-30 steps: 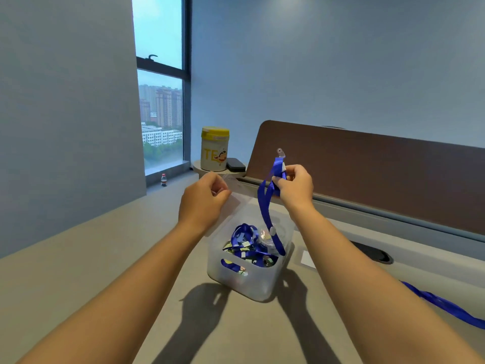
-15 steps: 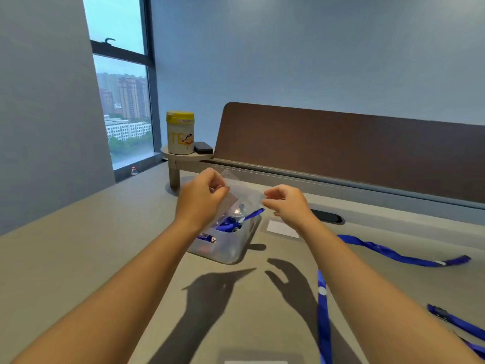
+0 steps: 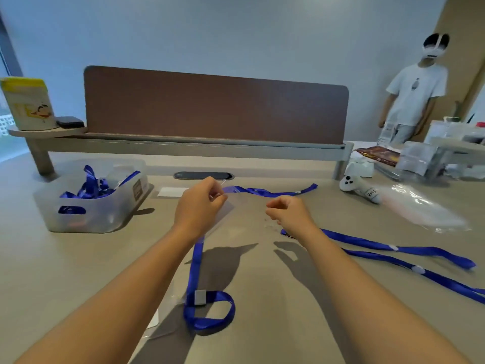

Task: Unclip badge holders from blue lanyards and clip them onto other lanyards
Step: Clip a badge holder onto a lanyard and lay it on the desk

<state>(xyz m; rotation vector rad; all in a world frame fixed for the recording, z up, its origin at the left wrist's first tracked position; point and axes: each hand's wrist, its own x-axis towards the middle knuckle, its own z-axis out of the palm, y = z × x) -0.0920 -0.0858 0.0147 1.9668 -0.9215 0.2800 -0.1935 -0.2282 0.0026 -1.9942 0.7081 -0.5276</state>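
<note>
My left hand point(image 3: 199, 203) is pinched on a clear badge holder point(image 3: 225, 210), held just above the desk. My right hand point(image 3: 288, 214) hovers a short way to its right, fingers curled, with nothing seen in them. One blue lanyard point(image 3: 265, 191) lies behind both hands. Another lanyard point(image 3: 196, 258) runs from under my left hand towards me and ends in a loop point(image 3: 210, 311). Beside that loop a second clear holder point(image 3: 162, 319) lies flat. Two more lanyards point(image 3: 393, 249) stretch across the desk at the right. A translucent bin point(image 3: 86, 214) at the left holds several tangled lanyards.
A brown divider panel point(image 3: 215, 106) spans the desk's back, with a cable slot point(image 3: 203, 176) below it. A yellow-lidded can point(image 3: 29, 106) stands on a corner shelf. A white controller point(image 3: 359, 189), a clear plastic bag point(image 3: 425, 211) and clear boxes point(image 3: 420, 158) lie right. A person point(image 3: 414, 88) stands far right.
My right hand let go of the lanyard it held over the bin. Both hands shifted right from the bin to mid-desk, and the view swung right. My left hand kept the clear holder.
</note>
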